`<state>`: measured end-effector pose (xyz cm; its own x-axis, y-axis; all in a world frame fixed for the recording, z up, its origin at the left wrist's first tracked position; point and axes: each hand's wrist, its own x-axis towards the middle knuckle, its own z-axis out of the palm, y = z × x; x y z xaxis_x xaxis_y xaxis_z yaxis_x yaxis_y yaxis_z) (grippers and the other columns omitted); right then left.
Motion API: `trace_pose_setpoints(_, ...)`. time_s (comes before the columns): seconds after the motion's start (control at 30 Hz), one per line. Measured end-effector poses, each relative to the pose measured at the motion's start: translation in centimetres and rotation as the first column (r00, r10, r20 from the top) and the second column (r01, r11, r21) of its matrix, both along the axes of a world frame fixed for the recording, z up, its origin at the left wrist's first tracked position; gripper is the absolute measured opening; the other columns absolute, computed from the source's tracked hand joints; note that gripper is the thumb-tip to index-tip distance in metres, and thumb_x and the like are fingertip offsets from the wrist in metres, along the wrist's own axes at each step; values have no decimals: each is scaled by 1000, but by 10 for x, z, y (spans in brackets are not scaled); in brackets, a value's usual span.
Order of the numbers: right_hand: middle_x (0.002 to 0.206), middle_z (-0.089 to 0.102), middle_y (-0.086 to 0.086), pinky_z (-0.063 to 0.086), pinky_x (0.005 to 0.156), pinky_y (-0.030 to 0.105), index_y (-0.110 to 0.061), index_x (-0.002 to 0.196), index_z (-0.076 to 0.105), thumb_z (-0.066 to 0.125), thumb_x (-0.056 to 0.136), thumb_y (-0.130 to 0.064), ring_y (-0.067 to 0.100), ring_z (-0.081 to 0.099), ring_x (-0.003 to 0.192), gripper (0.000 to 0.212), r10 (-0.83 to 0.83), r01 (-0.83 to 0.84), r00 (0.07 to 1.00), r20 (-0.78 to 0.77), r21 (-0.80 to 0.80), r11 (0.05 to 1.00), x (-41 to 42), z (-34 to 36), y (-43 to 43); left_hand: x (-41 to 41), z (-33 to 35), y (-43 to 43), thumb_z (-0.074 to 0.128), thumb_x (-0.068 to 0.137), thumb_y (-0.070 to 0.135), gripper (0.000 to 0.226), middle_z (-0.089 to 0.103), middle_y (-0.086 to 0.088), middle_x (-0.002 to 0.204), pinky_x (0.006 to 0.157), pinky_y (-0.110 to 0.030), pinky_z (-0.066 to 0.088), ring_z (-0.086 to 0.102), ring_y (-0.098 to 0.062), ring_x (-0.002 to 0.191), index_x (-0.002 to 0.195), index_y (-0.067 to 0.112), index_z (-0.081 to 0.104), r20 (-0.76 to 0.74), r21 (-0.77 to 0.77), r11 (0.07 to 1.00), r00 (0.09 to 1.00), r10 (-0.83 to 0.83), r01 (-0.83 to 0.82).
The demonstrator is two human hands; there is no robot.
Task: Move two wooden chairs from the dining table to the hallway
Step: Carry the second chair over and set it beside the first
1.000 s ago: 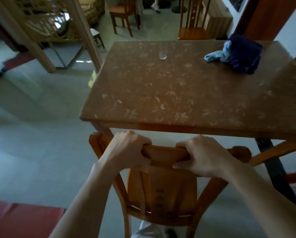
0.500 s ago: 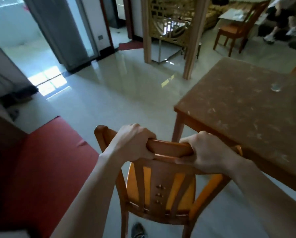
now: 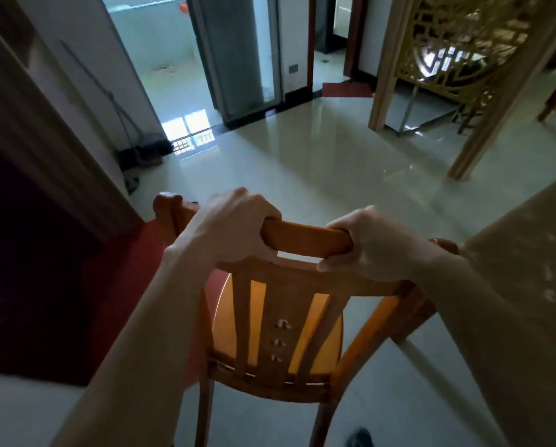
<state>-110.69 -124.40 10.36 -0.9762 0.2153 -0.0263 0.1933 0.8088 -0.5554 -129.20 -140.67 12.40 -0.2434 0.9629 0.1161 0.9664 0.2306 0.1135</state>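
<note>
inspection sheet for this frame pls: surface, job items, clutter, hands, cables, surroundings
Surface: glossy pale tiled floor, red mat at left.
Job's things: one wooden chair, gripped by its top rail; second chair not identifiable.
Clutter: dark items on the floor by the left wall, too dim to name.
Grippers: left hand and right hand both closed on the rail.
Cables: nothing seen.
Surroundings: table edge at right, carved wooden screen, open doorway ahead.

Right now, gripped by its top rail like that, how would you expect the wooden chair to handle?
The wooden chair looks rigid, so it probably won't flex. With the left hand and right hand both high on its rail, the seat and legs may swing. The glossy floor might let its legs slide.
</note>
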Motion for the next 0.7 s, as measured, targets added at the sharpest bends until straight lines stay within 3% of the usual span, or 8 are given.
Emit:
trace_pose_setpoints(0.17,63,59,-19,40,59,17,-47,66,52,85,79,-44,-2,61,57,35,97,-92,993,-65,79,993,-68,14,51,-49,25,36,86,64,43,25,51,20,51,46,-20,35,50,3,47,64,33,63,-32,9,997,996,80,-79)
trace_pose_setpoints(0.23,62,57,-20,39,58,14,-47,66,51,83,80,-45,-7,60,58,35,135,-127,987,-90,95,987,-90,22,80,-65,36,59,85,63,43,33,50,19,50,47,-23,40,50,2,48,57,38,53,-43,17,994,993,112,-111)
trace_pose_setpoints(0.3,62,57,-19,39,59,14,-44,68,53,82,81,-47,-4,59,55,31,174,-163,980,-99,113,980,-108,33,110,-78,49,86,85,62,42,40,48,20,48,48,-21,34,49,3,47,54,41,46,-49,21,990,989,137,-136)
trace_pose_setpoints(0.43,63,56,-21,38,57,12,-44,71,51,81,82,-46,-4,59,56,32,210,-194,968,-136,127,973,-139,51,166,-107,66,139,83,62,42,25,57,14,53,51,-26,43,59,-6,53,60,33,60,-58,6,983,981,185,-185)
trace_pose_setpoints(0.53,60,53,-23,38,53,11,-46,68,47,82,81,-45,-16,59,60,37,215,-197,966,-142,128,972,-159,59,205,-129,71,177,85,65,40,22,61,11,56,55,-30,51,62,-10,55,66,27,68,-45,13,984,983,177,-177)
trace_pose_setpoints(0.7,64,54,-23,36,59,12,-47,70,48,83,81,-44,-21,57,67,36,181,-164,977,-112,146,976,-195,57,271,-170,64,247,86,68,35,27,58,18,56,55,-23,46,60,-4,55,63,36,60,11,34,992,992,125,-125)
